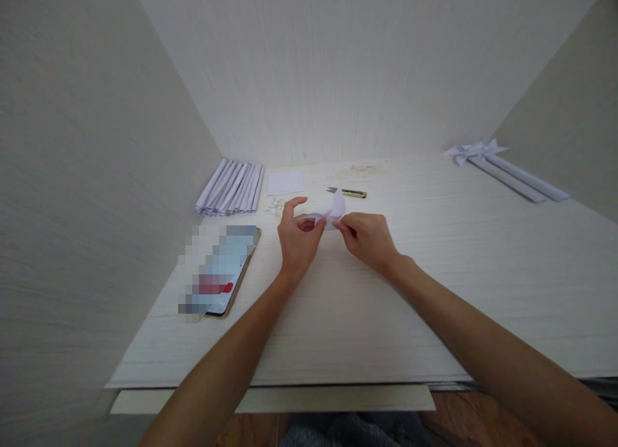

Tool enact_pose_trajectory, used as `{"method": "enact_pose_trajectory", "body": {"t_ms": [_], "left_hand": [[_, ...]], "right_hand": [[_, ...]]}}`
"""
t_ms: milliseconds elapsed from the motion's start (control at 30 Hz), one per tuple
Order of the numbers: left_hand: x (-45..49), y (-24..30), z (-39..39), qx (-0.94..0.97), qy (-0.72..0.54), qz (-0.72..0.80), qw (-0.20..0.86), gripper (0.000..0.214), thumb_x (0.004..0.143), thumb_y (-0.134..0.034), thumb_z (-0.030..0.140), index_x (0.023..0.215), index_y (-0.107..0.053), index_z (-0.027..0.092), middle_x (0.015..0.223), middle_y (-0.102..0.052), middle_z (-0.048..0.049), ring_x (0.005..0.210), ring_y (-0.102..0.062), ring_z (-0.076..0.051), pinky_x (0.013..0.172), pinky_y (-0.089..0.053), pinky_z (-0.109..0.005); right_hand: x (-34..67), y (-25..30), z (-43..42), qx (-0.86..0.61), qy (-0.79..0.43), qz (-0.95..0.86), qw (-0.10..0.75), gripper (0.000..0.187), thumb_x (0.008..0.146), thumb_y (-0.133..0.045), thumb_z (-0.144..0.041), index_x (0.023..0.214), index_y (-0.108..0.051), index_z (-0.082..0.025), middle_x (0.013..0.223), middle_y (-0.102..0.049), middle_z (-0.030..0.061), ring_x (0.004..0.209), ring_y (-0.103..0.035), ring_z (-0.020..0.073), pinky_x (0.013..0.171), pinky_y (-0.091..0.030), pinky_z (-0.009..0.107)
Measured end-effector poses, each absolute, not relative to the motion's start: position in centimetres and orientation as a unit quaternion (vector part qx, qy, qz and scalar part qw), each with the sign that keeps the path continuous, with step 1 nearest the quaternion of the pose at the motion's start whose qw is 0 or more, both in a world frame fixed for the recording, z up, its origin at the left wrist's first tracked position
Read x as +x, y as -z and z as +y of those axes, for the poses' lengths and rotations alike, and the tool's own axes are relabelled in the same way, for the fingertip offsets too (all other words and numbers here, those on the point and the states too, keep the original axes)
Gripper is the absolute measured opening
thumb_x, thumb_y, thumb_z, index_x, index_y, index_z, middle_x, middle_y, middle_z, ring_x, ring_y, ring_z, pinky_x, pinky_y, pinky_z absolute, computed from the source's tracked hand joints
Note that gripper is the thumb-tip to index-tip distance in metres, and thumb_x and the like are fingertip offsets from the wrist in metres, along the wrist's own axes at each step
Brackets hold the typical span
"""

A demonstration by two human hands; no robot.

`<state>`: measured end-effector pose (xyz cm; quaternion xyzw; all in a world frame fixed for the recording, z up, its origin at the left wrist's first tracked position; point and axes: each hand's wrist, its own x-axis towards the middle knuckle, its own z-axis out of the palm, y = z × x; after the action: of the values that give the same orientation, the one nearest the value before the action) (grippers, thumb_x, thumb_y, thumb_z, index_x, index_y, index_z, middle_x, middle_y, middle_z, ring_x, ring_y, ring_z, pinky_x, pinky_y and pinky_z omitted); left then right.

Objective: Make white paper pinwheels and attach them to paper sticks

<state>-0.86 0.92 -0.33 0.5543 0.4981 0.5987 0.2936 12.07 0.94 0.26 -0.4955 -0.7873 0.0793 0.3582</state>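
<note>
Both my hands meet over the middle of the table around a thin white paper-like piece (pixel 338 204), one curved flap of it standing up. My left hand (pixel 299 237) pinches its left part between thumb and fingers, with the index finger raised. My right hand (pixel 369 237) is closed, its thumb and fingertips pinching the piece's right edge. The small part between the fingertips is too fine to make out. Just beyond lie thread snips (pixel 355 193) with a yellowish handle, blades pointing left. Small pale bits (pixel 277 206) lie behind my left hand.
A bundle of narrow folded white strips (pixel 232 187) lies at the back left, beside a white square sheet (pixel 285 182). A phone (pixel 236 266) rests at the left. Far right are a pointed white folded piece (pixel 476 151) and two long strips (pixel 524 176). Panels enclose the table.
</note>
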Motion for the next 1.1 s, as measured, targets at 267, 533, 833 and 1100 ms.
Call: {"method": "enact_pose_trajectory", "body": {"t_ms": [267, 533, 833, 1100], "left_hand": [[-0.9, 0.8, 0.9, 0.594, -0.577, 0.502, 0.251, 0.043, 0.059, -0.058, 0.014, 0.099, -0.043, 0.018, 0.057, -0.056, 0.0064, 0.053, -0.058, -0.010, 0.055, -0.047, -0.021], [-1.0, 0.8, 0.8, 0.600, -0.580, 0.503, 0.224, 0.042, 0.060, -0.057, 0.013, 0.100, -0.043, 0.019, 0.060, -0.056, 0.0054, 0.056, -0.059, -0.010, 0.058, -0.048, -0.022], [-0.8, 0.7, 1.0, 0.568, -0.598, 0.504, 0.256, 0.041, 0.059, -0.058, 0.013, 0.097, -0.043, 0.018, 0.059, -0.055, 0.0055, 0.054, -0.059, -0.010, 0.052, -0.047, -0.020], [-0.9, 0.9, 0.9, 0.600, -0.583, 0.501, 0.222, 0.041, 0.060, -0.058, 0.014, 0.098, -0.043, 0.019, 0.061, -0.056, 0.0058, 0.056, -0.060, -0.010, 0.057, -0.048, -0.022]], "right_hand": [[12.1, -0.1, 1.5, -0.524, -0.393, -0.671, 0.347, 0.031, 0.072, -0.045, -0.031, 0.045, -0.048, -0.015, 0.034, -0.037, -0.0041, 0.032, -0.031, 0.0063, 0.037, -0.022, 0.022], [11.7, -0.2, 1.1, -0.525, -0.338, -0.697, 0.352, 0.031, 0.074, -0.044, -0.029, 0.047, -0.050, -0.014, 0.036, -0.038, -0.0033, 0.034, -0.033, 0.0068, 0.039, -0.024, 0.021], [11.5, -0.3, 0.5, -0.520, -0.035, -0.790, 0.323, 0.027, 0.076, -0.043, -0.022, 0.053, -0.055, -0.013, 0.054, -0.056, 0.0052, 0.049, -0.046, 0.0112, 0.047, -0.025, 0.024], [11.5, -0.2, 1.5, -0.528, -0.458, -0.627, 0.345, 0.031, 0.074, -0.043, -0.029, 0.047, -0.047, -0.016, 0.034, -0.035, -0.0055, 0.030, -0.027, 0.0059, 0.036, -0.022, 0.022]]}}
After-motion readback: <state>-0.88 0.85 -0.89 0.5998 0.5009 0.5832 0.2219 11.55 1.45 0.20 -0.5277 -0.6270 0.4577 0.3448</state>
